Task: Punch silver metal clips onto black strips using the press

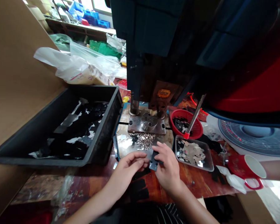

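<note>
My right hand [169, 168] grips a small dark flat plate [153, 165] between thumb and fingers, in front of the press. Close by on the left, my left hand [128, 170] has its fingers curled together; what they hold, if anything, is hidden. Just beyond both hands, a heap of small shiny metal pieces [145, 141] lies on the press bed [123, 149]. Behind the heap sits a steel die block [146, 125] with a round part on top, under the head of the press [151, 74].
A large black bin [90, 155] with dark and silvery scraps stands left. To the right are a red basket [198, 133] of dark pieces, a clear tray [210, 165] of flat metal pieces, a metal rod [197, 113] and a red mug [240, 168]. Dark strips [139, 189] lie at the table's front.
</note>
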Demonstrator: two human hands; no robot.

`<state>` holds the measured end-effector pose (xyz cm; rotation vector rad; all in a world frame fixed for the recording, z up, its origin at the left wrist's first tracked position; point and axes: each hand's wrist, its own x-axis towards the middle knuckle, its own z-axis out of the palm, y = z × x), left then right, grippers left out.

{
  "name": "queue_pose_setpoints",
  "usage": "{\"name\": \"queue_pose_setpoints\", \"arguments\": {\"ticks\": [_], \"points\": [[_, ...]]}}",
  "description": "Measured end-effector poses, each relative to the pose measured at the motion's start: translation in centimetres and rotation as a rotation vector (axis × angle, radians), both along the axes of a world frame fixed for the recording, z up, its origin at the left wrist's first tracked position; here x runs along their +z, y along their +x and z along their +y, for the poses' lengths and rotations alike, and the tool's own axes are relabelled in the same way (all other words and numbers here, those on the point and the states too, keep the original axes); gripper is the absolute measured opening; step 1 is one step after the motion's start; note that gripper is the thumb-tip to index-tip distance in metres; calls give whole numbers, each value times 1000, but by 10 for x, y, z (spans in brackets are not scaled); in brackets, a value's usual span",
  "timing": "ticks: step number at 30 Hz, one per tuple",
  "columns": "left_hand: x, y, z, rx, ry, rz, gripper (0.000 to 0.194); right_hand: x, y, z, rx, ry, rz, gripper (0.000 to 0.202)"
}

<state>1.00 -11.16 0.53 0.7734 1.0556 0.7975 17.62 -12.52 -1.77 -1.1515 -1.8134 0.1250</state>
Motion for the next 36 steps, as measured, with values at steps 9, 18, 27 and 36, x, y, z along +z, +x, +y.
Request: {"name": "queue_pose_setpoints", "arguments": {"ticks": [9, 18, 27, 36], "points": [[2, -2, -1, -32, 73, -31, 31, -6, 6, 3, 8, 162, -163, 28], [7, -3, 2, -48, 159, 123, 31, -4, 9, 5, 18, 101, -76, 29], [8, -13, 14, -63, 836, 468, 20, 13, 11, 22, 124, -43, -121, 26], [8, 9, 101, 172, 1018, 791, 14, 25, 9, 96, -29, -175, 22, 16]]}}
